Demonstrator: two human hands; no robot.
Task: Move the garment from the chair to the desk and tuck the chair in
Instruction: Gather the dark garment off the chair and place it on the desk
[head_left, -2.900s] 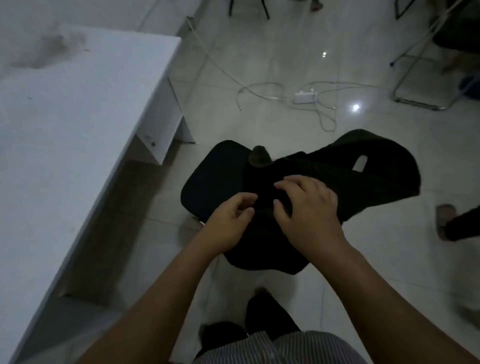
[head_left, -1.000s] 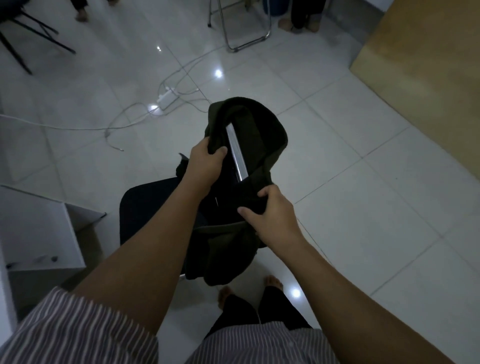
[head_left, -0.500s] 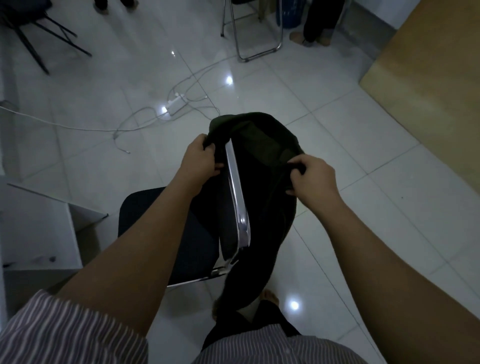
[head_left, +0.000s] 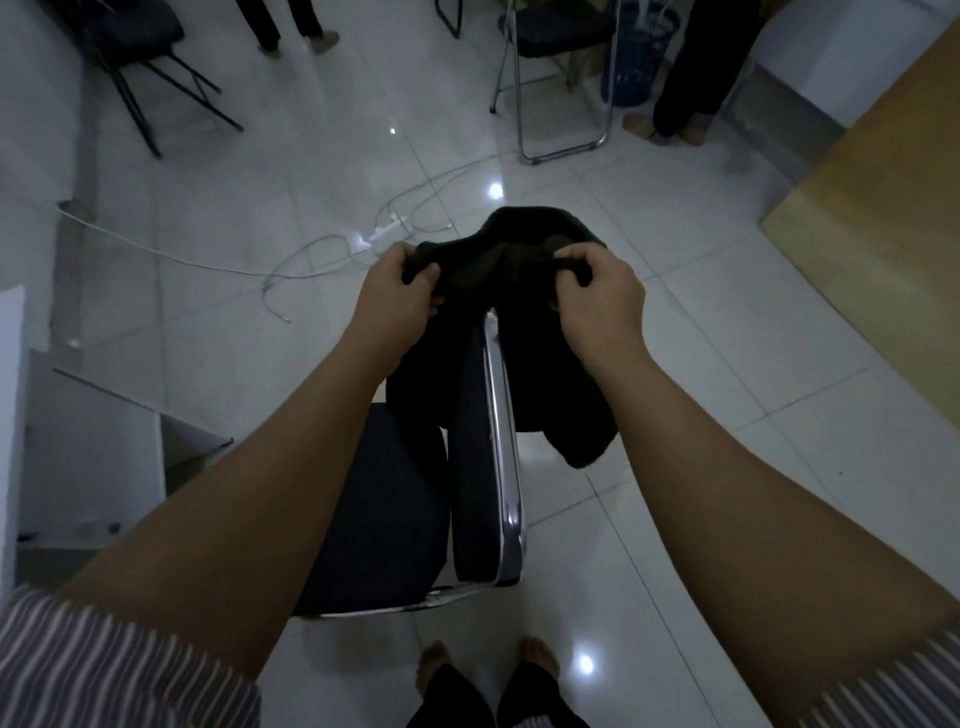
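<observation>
A dark garment (head_left: 498, 260) hangs stretched between my two hands above the chair's backrest. My left hand (head_left: 395, 299) grips its left edge and my right hand (head_left: 597, 299) grips its right edge. The cloth drapes down on both sides of the backrest, a flap (head_left: 576, 426) hanging to the right. The chair (head_left: 384, 509) has a dark seat and a chrome frame (head_left: 501, 415), and stands right in front of me. The white desk (head_left: 88, 447) shows only as a side panel at the left edge.
A white power strip with cables (head_left: 387, 234) lies on the tiled floor beyond the chair. Folding chairs (head_left: 550, 78) and a person's legs (head_left: 685, 78) stand at the back. A wooden panel (head_left: 872, 218) is on the right. My bare feet (head_left: 483, 660) are below.
My hands have taken the garment by two edges and lifted it off the seat. It now spreads over the backrest top, and my view has turned right, away from the desk.
</observation>
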